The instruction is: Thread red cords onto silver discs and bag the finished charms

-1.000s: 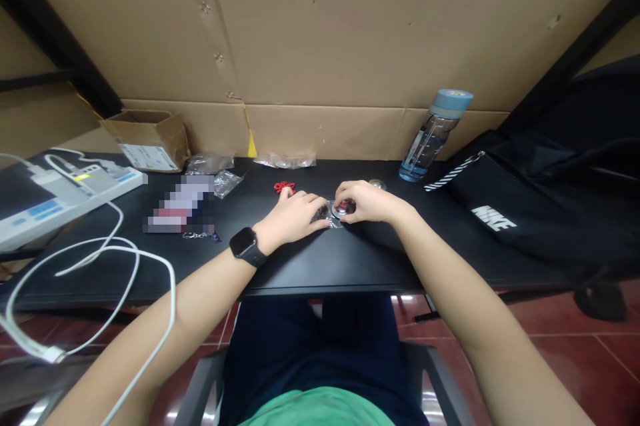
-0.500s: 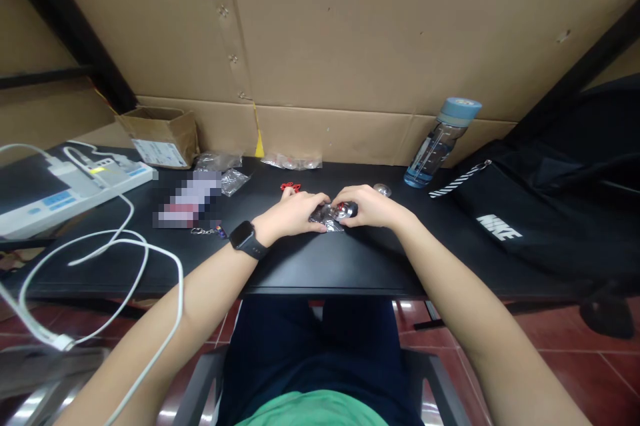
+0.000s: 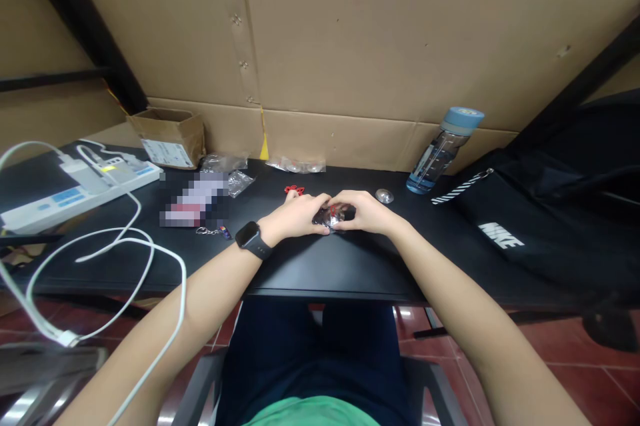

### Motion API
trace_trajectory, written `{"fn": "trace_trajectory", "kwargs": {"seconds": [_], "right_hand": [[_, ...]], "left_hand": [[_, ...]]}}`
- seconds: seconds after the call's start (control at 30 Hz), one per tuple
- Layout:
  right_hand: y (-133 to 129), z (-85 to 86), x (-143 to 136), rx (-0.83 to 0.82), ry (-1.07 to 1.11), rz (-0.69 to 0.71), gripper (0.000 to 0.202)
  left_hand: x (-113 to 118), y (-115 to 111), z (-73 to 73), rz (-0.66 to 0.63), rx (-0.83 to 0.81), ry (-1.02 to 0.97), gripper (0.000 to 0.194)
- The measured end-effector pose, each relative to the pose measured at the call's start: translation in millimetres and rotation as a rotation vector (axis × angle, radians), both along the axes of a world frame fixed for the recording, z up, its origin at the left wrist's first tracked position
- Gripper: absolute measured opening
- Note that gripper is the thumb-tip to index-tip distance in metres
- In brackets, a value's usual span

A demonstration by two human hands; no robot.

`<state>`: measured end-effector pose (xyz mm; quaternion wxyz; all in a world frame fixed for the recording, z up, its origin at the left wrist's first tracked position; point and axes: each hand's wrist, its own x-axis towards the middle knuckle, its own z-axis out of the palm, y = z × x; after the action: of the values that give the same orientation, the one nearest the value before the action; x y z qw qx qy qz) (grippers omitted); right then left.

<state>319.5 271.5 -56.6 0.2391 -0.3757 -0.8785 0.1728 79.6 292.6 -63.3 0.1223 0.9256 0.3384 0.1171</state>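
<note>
My left hand (image 3: 299, 215), with a black watch on its wrist, is closed on a crinkled clear plastic bag (image 3: 321, 217) at the middle of the desk. Facing it, my right hand (image 3: 367, 211) curls its thumb and fingers round a small, shiny, clear rounded piece (image 3: 336, 217) with something red in it. The two things touch or overlap between my fingertips, and the fingers hide part of both. A small bundle of red cord (image 3: 294, 191) lies just beyond my left hand. Behind my right hand rests a clear plastic dome (image 3: 385, 196).
Clear plastic packets (image 3: 296, 165) lie along the cardboard wall. On the left are a cardboard box (image 3: 173, 139), a white power strip (image 3: 80, 193) with cables, a blurred-out item (image 3: 195, 199) and a keychain (image 3: 213, 231). A water bottle (image 3: 435, 159) and black bag (image 3: 530, 226) stand right.
My right hand has moved slightly left, so its fingertips now meet those of my left hand over the bag. The red in the clear piece shows more plainly. The view has shifted a little.
</note>
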Motion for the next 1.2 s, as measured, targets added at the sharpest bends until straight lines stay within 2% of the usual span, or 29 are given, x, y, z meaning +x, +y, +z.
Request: {"fn": "trace_trajectory", "kwargs": {"seconds": [0.13,0.27,0.4,0.7,0.9,1.2], "right_hand": [[5.0,-6.4,6.6,-0.218,0.146,0.013,0.057],[10.4,-9.0,20.5,-0.450,0.256,0.098,0.067],[16.7,-12.9,29.3,-0.562,0.311,0.095,0.065],[24.7,-25.9,24.3,-0.552,0.358,-0.023,0.069],[23.4,-22.6,24.7,-0.570,0.351,0.006,0.069],[25.4,-28.6,23.2,-0.553,0.383,-0.056,0.062]], "left_hand": [[-1.1,2.5,-2.3,-0.008,-0.017,-0.018,0.058],[-2.6,3.7,-2.7,-0.012,-0.051,-0.035,0.065],[-4.8,6.8,-0.2,-0.028,-0.097,-0.033,0.060],[-10.3,14.7,2.7,-0.030,-0.179,-0.060,0.068],[-14.1,19.5,0.5,-0.077,-0.186,-0.087,0.066],[-15.8,20.3,0.9,-0.122,-0.221,-0.111,0.056]]}}
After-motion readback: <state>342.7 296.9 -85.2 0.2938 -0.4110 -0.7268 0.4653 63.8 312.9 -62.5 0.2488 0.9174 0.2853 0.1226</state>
